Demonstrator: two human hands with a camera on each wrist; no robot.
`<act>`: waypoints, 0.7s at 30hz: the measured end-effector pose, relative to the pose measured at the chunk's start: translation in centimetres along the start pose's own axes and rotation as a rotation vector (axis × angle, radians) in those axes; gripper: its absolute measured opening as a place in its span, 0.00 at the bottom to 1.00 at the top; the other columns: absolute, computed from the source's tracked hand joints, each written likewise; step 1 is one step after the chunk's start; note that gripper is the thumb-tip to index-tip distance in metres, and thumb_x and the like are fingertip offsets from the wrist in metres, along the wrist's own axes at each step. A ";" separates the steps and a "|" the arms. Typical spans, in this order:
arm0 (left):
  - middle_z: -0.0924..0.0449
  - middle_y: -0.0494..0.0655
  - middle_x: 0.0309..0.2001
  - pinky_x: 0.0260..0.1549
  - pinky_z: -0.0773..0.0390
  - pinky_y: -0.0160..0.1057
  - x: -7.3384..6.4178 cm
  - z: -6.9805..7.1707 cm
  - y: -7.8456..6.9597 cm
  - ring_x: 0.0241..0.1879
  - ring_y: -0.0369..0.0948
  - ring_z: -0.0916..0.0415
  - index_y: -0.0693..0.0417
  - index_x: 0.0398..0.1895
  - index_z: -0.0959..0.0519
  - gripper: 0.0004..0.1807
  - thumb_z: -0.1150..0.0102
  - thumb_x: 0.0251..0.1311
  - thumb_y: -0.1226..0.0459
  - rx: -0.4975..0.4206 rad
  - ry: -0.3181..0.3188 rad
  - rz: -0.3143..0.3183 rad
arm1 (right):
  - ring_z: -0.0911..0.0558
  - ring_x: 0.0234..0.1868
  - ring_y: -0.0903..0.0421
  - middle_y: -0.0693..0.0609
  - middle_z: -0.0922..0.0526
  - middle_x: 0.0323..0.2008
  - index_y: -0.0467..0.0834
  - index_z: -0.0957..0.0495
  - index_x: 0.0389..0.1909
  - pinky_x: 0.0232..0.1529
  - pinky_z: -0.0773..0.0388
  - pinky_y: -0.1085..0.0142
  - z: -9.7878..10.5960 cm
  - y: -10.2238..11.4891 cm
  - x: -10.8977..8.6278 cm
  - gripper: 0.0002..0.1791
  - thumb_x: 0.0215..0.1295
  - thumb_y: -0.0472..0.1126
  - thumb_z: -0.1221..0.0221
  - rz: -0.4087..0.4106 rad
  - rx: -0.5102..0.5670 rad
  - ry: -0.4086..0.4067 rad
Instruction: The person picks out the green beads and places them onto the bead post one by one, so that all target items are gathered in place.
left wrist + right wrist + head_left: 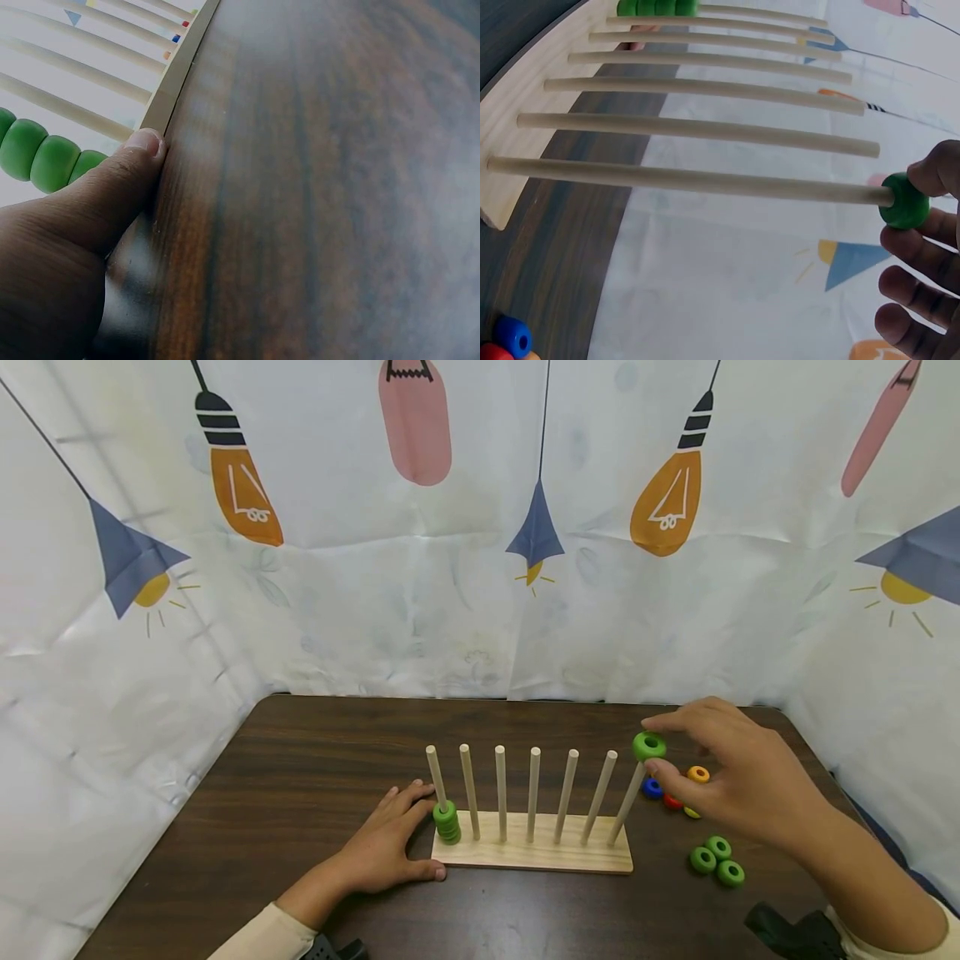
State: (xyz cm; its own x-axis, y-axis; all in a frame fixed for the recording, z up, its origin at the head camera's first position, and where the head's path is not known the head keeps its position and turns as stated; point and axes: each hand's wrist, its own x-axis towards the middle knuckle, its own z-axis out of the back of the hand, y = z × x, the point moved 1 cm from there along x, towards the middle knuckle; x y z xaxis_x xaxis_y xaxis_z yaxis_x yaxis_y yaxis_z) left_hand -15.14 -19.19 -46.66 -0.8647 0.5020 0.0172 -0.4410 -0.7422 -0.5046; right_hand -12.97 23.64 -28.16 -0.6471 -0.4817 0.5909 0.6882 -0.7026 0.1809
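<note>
A wooden peg stand [525, 852] with a row of upright pegs sits on the table. Its leftmost peg carries a stack of several green beads [447, 823]. My left hand [382, 847] grips the stand's left end, with the thumb along the front edge and the fingers reaching round to the back. Between thumb and fingertips, my right hand [738, 768] pinches a green bead [649, 745] at the top of the rightmost peg [628, 802]. In the right wrist view this green bead [905, 201] meets the peg's tip, while the other fingers stay apart from it.
Three loose green beads [717, 861] lie right of the stand. Behind them, partly under my right hand, are a blue bead [652, 788], a red bead [672, 802] and orange and yellow ones [698, 773]. A printed white curtain [360, 610] hangs behind the dark table [300, 760].
</note>
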 end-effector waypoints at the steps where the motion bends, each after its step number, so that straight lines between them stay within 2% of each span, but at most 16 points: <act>1: 0.45 0.53 0.78 0.74 0.56 0.66 0.0 0.0 0.0 0.79 0.59 0.56 0.52 0.73 0.30 0.53 0.36 0.51 0.28 0.001 -0.001 -0.001 | 0.22 0.43 0.63 0.60 0.17 0.51 0.54 0.17 0.55 0.38 0.26 0.76 -0.1 0.1 0.1 0.30 0.48 0.37 0.23 0.003 -0.001 0.004; 9: 0.44 0.56 0.77 0.73 0.55 0.67 0.1 0.1 -0.2 0.78 0.61 0.54 0.54 0.72 0.29 0.52 0.33 0.51 0.31 0.008 -0.029 -0.021 | 0.21 0.47 0.62 0.61 0.17 0.51 0.54 0.17 0.56 0.39 0.27 0.74 -0.4 0.5 0.6 0.30 0.49 0.36 0.25 0.028 0.025 0.006; 16: 0.43 0.56 0.77 0.73 0.54 0.67 -0.1 0.2 -0.3 0.78 0.61 0.53 0.54 0.71 0.28 0.52 0.31 0.51 0.31 0.013 -0.033 -0.024 | 0.22 0.45 0.62 0.62 0.16 0.49 0.54 0.17 0.55 0.30 0.30 0.76 -0.8 0.9 1.2 0.26 0.53 0.37 0.28 0.057 0.055 -0.006; 21: 0.45 0.55 0.78 0.74 0.55 0.66 0.0 0.2 -0.2 0.78 0.60 0.55 0.53 0.72 0.29 0.52 0.33 0.51 0.30 0.017 -0.005 0.002 | 0.20 0.47 0.61 0.61 0.16 0.50 0.53 0.17 0.55 0.26 0.28 0.74 -1.0 1.0 1.5 0.20 0.61 0.43 0.31 0.078 0.069 -0.004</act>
State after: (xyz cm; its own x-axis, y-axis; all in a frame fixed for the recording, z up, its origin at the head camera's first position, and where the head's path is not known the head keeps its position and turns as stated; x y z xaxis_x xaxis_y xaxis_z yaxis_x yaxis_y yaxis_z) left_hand -15.08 -19.10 -46.37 -0.8669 0.4980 0.0207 -0.4431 -0.7509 -0.4898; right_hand -13.59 21.63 -27.87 -0.5898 -0.5311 0.6084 0.7572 -0.6255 0.1880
